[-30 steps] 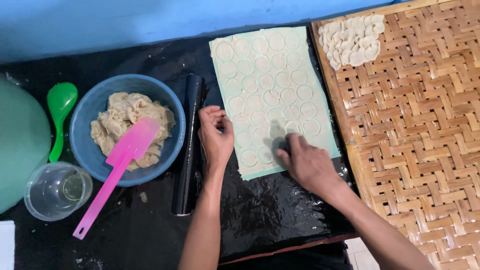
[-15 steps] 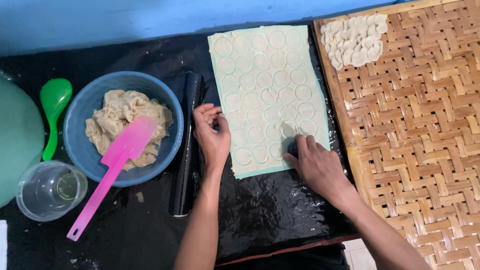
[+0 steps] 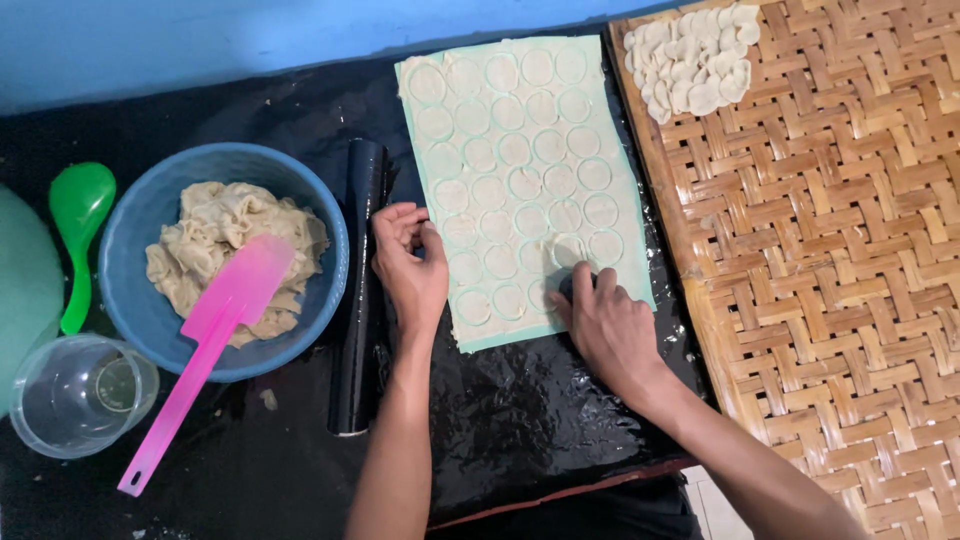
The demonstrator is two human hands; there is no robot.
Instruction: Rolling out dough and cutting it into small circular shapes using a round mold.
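A pale green sheet of dough (image 3: 520, 110), stamped all over with round cuts, lies on a shiny black surface (image 3: 520, 430). My left hand (image 3: 410, 265) rests with curled fingers on the sheet's near left edge and holds nothing. My right hand (image 3: 605, 325) presses a small dark cutter (image 3: 568, 284) into the sheet near its right front corner; the fingers hide most of the cutter.
A black roll (image 3: 360, 290) lies left of the sheet. Beside it a blue bowl (image 3: 135, 225) holds dough scraps and a pink spatula (image 3: 205, 345). A green spoon (image 3: 80, 215) and clear cup (image 3: 80, 395) sit far left. A woven bamboo tray (image 3: 830, 260) carries cut dough rounds (image 3: 695, 60).
My right hand has edged slightly along the near rows of the sheet with the cutter. The left hand has stayed at the sheet's edge. The view shifted a little.
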